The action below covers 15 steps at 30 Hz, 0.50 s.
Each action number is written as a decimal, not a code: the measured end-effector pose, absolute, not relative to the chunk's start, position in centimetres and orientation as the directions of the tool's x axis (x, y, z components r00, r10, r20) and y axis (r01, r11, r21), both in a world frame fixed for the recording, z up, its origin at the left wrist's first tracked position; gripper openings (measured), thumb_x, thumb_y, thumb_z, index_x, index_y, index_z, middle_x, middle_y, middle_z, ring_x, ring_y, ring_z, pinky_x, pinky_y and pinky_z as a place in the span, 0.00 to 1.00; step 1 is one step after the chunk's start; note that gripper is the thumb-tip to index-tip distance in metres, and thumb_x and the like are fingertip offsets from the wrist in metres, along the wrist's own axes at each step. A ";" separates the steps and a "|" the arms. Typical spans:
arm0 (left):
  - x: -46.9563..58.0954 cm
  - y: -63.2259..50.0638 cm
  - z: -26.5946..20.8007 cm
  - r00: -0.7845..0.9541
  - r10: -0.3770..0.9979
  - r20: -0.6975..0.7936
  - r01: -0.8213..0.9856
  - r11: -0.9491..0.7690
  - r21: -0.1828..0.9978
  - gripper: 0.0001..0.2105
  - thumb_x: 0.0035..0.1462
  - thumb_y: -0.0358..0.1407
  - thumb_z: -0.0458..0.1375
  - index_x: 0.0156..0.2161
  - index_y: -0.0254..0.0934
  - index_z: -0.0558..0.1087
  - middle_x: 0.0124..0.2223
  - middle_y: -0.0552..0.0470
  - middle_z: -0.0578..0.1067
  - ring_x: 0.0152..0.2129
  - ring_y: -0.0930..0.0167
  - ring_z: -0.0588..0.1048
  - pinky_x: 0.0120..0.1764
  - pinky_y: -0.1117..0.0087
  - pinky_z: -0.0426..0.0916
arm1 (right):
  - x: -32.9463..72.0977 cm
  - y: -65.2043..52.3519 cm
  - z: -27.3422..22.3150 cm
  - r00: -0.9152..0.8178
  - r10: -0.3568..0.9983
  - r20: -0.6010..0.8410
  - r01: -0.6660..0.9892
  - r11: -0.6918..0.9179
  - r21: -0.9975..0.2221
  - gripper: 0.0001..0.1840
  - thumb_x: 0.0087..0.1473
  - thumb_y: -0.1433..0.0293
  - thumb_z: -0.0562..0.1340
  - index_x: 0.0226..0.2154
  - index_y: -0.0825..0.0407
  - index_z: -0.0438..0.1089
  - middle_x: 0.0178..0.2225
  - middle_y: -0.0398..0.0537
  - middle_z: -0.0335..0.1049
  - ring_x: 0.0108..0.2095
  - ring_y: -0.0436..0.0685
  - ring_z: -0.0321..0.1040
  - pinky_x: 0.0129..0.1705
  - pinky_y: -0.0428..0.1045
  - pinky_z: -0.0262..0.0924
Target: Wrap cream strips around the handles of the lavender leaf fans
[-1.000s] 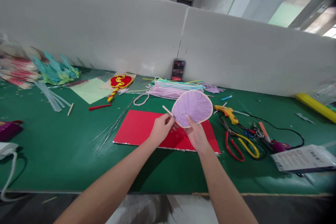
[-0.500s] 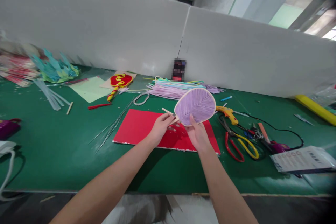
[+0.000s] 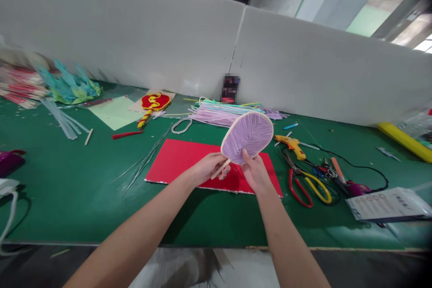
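A hand fan [image 3: 248, 137] with a purple, ribbed face and a cream rim is held up above a red board [image 3: 182, 155]. My right hand [image 3: 254, 171] grips its lower edge, thumb on the face and the other fingers behind. My left hand [image 3: 211, 166] is closed at the short pale handle [image 3: 221, 169], which slants down to the left. Part of the left fingers is hidden behind the handle. Behind the fan lies a bundle of lilac and mint pipe cleaners [image 3: 212, 113].
To the right are a yellow glue gun [image 3: 292, 145], pliers with red and yellow handles [image 3: 308, 186] and a white box [image 3: 388, 204]. On the left lie thin wires [image 3: 143, 164], a red and yellow fan [image 3: 154, 102] and pale glue sticks [image 3: 62, 119]. A grey partition [image 3: 135, 36] stands behind.
The fan has tilted and shifted slightly left. A thin pale stick that showed above my left hand no longer shows, and the left fingers have changed their hold at the handle.
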<state>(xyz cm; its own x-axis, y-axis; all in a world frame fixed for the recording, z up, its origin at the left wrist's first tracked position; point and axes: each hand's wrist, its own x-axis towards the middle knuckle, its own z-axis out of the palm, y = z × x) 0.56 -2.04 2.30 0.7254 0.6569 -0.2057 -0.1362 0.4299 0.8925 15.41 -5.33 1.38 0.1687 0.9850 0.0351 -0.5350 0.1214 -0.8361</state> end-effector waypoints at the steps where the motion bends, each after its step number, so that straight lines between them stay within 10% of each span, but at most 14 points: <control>1: 0.6 -2.1 2.3 0.729 0.651 -0.212 -0.129 0.435 0.891 0.09 0.50 0.37 0.52 0.25 0.34 0.63 0.19 0.58 0.62 0.10 0.82 0.58 0.14 0.78 0.49 | 15.5 -5.3 1.3 0.173 0.984 0.031 -0.534 0.121 -0.837 0.14 0.41 0.67 0.66 0.35 0.49 0.71 0.38 0.44 0.73 0.42 0.54 0.67 0.50 0.52 0.58; 15: 1.1 -1.7 2.5 0.468 0.883 -0.045 -0.062 0.084 0.995 0.08 0.50 0.38 0.51 0.26 0.34 0.63 0.19 0.60 0.59 0.15 0.80 0.56 0.19 0.77 0.50 | 15.3 -5.4 1.6 0.187 0.981 -0.046 -0.482 0.051 -0.875 0.10 0.41 0.67 0.66 0.31 0.47 0.70 0.38 0.42 0.72 0.39 0.52 0.68 0.38 0.47 0.63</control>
